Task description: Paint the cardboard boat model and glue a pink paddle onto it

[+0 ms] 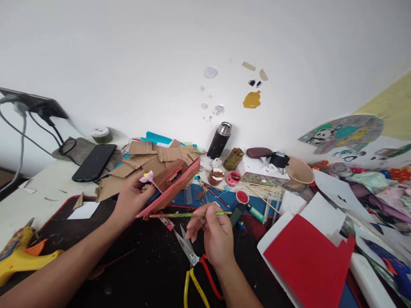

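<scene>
My left hand (pixel 133 197) grips a small cardboard model (pixel 173 190), painted brown with a pink edge, and holds it tilted above the dark mat. A white-and-yellow flower-like piece (pixel 148 177) sits by my left fingers. Between the thumb and fingers of my right hand (pixel 216 235) is a thin paintbrush (pixel 180 215) with a green handle. Its brown-stained end points left, at the model's lower edge; whether it touches is unclear. Below lie open scissors (pixel 192 256) with red and yellow handles. Behind stands a jar of brown paint (pixel 216 176).
A yellow glue gun (pixel 30 259) lies at the left, near a black phone (pixel 94 162). Cardboard scraps (pixel 141 164) pile up at the back. A black thermos (pixel 219 140) leans by the wall. Red paper (pixel 310 261) and white sheets cover the right side.
</scene>
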{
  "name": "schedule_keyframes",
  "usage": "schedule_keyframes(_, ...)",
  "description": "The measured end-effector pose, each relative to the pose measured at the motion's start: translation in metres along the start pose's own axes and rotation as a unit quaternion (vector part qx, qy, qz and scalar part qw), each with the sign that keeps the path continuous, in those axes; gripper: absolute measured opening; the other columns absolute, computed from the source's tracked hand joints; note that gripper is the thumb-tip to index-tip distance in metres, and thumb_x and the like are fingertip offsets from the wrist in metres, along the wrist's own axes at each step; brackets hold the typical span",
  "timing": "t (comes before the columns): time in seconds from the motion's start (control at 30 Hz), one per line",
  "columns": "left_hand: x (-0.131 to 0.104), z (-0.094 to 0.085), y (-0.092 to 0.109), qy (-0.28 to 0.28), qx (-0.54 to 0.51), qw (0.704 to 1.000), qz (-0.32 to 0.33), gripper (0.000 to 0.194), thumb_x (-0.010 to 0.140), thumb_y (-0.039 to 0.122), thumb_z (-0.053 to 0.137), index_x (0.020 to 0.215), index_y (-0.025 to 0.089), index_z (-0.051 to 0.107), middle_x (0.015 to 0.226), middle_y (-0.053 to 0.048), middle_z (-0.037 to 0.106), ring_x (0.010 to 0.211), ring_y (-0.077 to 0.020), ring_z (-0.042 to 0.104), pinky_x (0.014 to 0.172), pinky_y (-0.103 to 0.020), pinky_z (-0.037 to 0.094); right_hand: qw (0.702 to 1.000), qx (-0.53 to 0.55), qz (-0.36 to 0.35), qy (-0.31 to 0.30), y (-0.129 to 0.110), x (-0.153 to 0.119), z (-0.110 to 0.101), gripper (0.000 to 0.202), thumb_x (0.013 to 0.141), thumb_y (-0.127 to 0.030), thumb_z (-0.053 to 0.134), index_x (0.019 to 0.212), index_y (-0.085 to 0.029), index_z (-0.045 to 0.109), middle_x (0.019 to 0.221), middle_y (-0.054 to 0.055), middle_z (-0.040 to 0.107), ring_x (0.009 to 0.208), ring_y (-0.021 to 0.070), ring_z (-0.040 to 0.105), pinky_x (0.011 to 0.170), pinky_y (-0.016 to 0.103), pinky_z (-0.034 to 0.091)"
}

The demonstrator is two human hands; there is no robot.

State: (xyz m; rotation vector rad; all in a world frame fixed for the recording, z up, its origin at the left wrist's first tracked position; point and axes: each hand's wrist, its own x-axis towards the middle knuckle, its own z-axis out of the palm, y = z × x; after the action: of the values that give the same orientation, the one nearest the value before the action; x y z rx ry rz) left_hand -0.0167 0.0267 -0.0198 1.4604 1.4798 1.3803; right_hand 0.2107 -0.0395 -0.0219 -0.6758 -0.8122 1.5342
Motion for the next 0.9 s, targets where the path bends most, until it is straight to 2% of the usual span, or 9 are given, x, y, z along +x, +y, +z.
schedule_keyframes(0.17,-0.0002,0.0010,-0.0006,-0.001,-0.005,1.000,0.000,0.025,0.080,0.046,0.074,0.078,0.022,0.066,0.073,0.002,0.066,0.071,-0.0186,0.058,0.069,-0.029,0.049,1.000,-0.001,0.003,-0.003,0.0002,0.0005,0.0000,0.041,0.102,-0.056,0.074,0.090,-0.017,0.079,0.068,0.005,0.080,0.045,0.0136,0.071,0.045,0.018,0.050)
schedule_keyframes(0.5,0.0000,0.0002,-0.0023,-0.004,-0.011,1.000,-0.006,0.024,0.078,0.044,0.075,0.080,0.022,0.067,0.076,0.002,0.069,0.072,-0.0188,0.060,0.070,-0.030,0.049,0.999,0.002,-0.021,0.041,-0.0068,0.0036,-0.0015,0.042,0.100,-0.058,0.076,0.090,-0.018,0.079,0.070,0.005,0.081,0.049,0.0152,0.074,0.044,0.018,0.051)
schedule_keyframes(0.9,-0.0006,0.0004,0.0023,0.000,-0.010,1.000,-0.017,0.027,0.077,0.047,0.077,0.079,0.023,0.066,0.074,0.001,0.069,0.073,-0.0200,0.060,0.071,-0.030,0.050,1.000,-0.016,0.005,0.012,-0.0020,0.0010,0.0004,0.044,0.101,-0.060,0.074,0.089,-0.017,0.076,0.067,0.005,0.079,0.045,0.0151,0.070,0.044,0.020,0.048)
